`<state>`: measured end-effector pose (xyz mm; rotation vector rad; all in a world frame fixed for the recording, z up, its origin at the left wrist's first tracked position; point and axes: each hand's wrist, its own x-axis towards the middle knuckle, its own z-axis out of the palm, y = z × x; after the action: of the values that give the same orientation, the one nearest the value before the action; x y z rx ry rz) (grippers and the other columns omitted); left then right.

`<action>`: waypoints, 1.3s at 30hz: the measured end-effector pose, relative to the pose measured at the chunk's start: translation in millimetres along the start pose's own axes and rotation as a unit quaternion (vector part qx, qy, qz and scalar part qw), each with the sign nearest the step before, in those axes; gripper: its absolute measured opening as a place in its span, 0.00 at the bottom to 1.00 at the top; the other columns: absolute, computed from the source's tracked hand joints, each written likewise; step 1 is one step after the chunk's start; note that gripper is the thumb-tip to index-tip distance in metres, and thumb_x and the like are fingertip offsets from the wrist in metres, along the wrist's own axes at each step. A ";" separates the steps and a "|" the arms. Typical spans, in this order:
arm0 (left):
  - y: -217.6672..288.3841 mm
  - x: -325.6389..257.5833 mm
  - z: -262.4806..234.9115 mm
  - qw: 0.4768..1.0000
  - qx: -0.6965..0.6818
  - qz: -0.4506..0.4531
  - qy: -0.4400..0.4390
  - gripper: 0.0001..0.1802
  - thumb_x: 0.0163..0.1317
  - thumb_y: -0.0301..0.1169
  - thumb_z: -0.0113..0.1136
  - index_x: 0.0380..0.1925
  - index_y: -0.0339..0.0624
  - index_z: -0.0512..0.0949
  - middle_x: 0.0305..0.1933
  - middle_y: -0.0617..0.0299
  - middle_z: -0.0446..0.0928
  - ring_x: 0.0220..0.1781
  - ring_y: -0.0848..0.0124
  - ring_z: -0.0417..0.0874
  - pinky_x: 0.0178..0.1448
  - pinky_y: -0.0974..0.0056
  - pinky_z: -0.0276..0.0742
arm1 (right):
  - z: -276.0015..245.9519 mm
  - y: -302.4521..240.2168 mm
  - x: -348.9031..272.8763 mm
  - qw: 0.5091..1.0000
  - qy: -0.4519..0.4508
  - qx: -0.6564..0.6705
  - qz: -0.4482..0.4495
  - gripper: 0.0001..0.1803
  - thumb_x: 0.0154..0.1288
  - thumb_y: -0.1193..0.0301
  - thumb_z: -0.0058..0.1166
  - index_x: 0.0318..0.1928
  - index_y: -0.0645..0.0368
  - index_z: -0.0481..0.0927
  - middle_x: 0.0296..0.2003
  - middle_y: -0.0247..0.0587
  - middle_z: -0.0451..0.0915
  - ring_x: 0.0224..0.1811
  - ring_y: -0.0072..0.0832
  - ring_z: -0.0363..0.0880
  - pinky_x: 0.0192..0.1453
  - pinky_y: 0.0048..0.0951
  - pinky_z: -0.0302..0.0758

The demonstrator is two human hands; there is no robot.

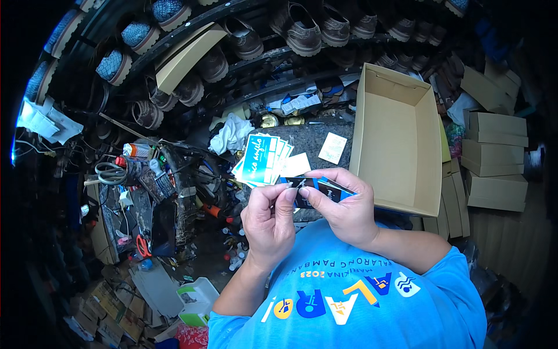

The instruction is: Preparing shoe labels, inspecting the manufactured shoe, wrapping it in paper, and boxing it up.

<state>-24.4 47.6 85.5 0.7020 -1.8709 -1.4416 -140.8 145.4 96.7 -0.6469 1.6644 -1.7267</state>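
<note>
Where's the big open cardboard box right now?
In the head view, the open cardboard box lies right of centre, just beyond the right hand, with stacked boxes farther right.

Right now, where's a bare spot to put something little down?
Inside the open box, between its walls, looks bare. So does a little dark bench between the blue cards and the white slip. It's crowded leftward, from the crumpled paper to the orange-handled scissors, and farther back among the shoes.

I'm holding a small bunch of black labels [332, 187] with bright blue edges and pale lettering, overlapping one another, raised in front of me, partly covered by my grip.
</note>
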 end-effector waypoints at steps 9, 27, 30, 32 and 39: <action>12.0 9.4 -2.9 0.991 0.124 0.030 -0.049 0.07 0.67 0.24 0.64 0.39 0.29 0.80 0.29 0.57 0.84 0.23 0.79 0.81 0.26 0.73 0.74 | -2.0 7.1 1.3 0.999 0.012 -0.022 -0.047 0.12 0.63 0.78 0.64 0.47 0.65 0.84 0.40 0.41 0.87 0.42 0.20 0.85 0.47 0.23 0.80; 11.3 7.2 -0.5 0.996 0.072 -0.050 -0.029 0.07 0.72 0.27 0.58 0.36 0.33 0.76 0.24 0.73 0.74 0.25 0.89 0.65 0.26 0.78 0.57 | -0.7 11.2 4.7 0.983 0.002 -0.086 -0.161 0.12 0.59 0.80 0.65 0.45 0.64 0.86 0.39 0.46 0.88 0.41 0.31 0.88 0.45 0.27 0.82; 12.3 7.5 -2.9 0.994 0.100 -0.042 -0.031 0.07 0.72 0.27 0.58 0.37 0.33 0.76 0.26 0.73 0.74 0.26 0.88 0.66 0.28 0.78 0.60 | 0.0 7.9 5.6 0.981 -0.012 -0.093 -0.168 0.13 0.59 0.81 0.64 0.46 0.64 0.86 0.39 0.47 0.87 0.41 0.34 0.88 0.46 0.29 0.83; 6.4 8.0 -4.5 0.998 0.028 -0.058 -0.024 0.07 0.73 0.28 0.58 0.38 0.34 0.76 0.29 0.71 0.76 0.29 0.87 0.69 0.31 0.78 0.64 | 0.5 9.4 7.0 0.982 -0.024 -0.090 -0.163 0.13 0.58 0.82 0.64 0.46 0.64 0.86 0.40 0.48 0.87 0.42 0.35 0.88 0.46 0.30 0.83; -14.3 0.1 -9.6 0.998 -0.044 -0.045 -0.018 0.07 0.73 0.29 0.58 0.40 0.36 0.75 0.33 0.68 0.78 0.32 0.86 0.72 0.36 0.79 0.68 | -2.1 11.5 10.9 0.986 -0.117 -0.049 -0.106 0.16 0.60 0.83 0.59 0.50 0.64 0.84 0.48 0.50 0.84 0.55 0.37 0.82 0.60 0.33 0.78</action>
<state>-16.9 38.2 73.3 0.7309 -1.8116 -1.5925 -148.4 138.9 84.2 -1.0641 1.5673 -1.6447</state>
